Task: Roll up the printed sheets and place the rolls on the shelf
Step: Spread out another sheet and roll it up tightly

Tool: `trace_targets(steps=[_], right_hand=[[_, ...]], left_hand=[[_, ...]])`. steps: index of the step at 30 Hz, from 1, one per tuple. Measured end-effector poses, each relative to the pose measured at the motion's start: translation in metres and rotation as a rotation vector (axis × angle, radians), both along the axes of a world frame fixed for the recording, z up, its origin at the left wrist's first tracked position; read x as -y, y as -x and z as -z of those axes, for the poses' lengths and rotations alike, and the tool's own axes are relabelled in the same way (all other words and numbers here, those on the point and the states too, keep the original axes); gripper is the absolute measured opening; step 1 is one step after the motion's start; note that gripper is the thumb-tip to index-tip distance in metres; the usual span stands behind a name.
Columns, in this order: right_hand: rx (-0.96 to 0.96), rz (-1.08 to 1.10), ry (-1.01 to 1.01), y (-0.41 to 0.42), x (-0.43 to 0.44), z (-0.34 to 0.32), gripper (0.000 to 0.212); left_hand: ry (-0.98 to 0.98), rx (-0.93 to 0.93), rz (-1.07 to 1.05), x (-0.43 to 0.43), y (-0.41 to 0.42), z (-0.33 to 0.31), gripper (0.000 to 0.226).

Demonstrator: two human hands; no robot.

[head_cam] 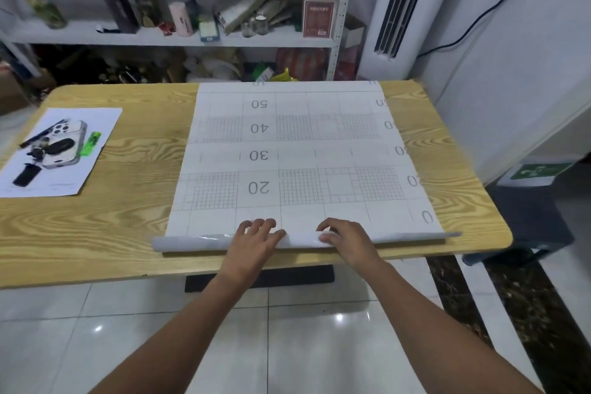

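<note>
Two hands on the starting turn, lower centre of frame. Left hand [256, 238] and right hand [348, 238] both curl their fingers over the rolled near edge of the printed sheet [287, 153]. The rest lies flat up the table [112, 227] toward the shelf [160, 40].

Risks:
- Both grips sit mid-width, ends unsupported. Right end looks thinner than left, so the roll likely cones.
- Roll sits at the table's near edge and could drop off.
- Glossy surface may slip under fingers, giving a loose core.
</note>
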State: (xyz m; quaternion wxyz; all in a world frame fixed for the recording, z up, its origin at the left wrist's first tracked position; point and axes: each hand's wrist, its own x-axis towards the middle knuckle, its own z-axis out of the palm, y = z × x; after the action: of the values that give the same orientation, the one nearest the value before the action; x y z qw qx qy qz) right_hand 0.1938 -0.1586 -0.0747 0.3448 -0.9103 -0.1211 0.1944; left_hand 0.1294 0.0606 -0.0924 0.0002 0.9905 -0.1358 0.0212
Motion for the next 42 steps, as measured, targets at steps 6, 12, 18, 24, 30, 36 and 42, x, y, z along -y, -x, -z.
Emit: trace_targets(steps=[6,12,18,24,30,36,42], right_hand=[[0.124,-0.18,0.13,-0.004,0.005,0.008,0.025],[0.163,-0.218,0.119,-0.004,0.013,0.014,0.027],[0.362,-0.311,0.185,-0.002,0.019,0.013,0.04],[0.52,-0.348,0.226,0.001,0.021,0.022,0.032],[0.522,-0.339,0.185,-0.002,0.021,0.025,0.034],[0.194,-0.104,0.005,-0.004,0.021,0.023,0.029],[0.004,0.021,-0.184,-0.008,0.008,0.023,0.058]], left_hand=[[0.038,-0.058,-0.064,0.003,-0.001,0.006,0.078],[0.052,-0.081,-0.048,0.003,0.004,0.011,0.075],[0.157,-0.116,-0.021,-0.004,0.003,0.011,0.059],[0.313,-0.187,-0.08,-0.005,-0.004,0.002,0.026],[0.339,-0.278,-0.138,-0.009,-0.01,0.005,0.027],[0.372,-0.248,-0.161,-0.012,-0.007,0.008,0.023],[0.36,-0.203,-0.171,-0.01,-0.004,0.01,0.021]])
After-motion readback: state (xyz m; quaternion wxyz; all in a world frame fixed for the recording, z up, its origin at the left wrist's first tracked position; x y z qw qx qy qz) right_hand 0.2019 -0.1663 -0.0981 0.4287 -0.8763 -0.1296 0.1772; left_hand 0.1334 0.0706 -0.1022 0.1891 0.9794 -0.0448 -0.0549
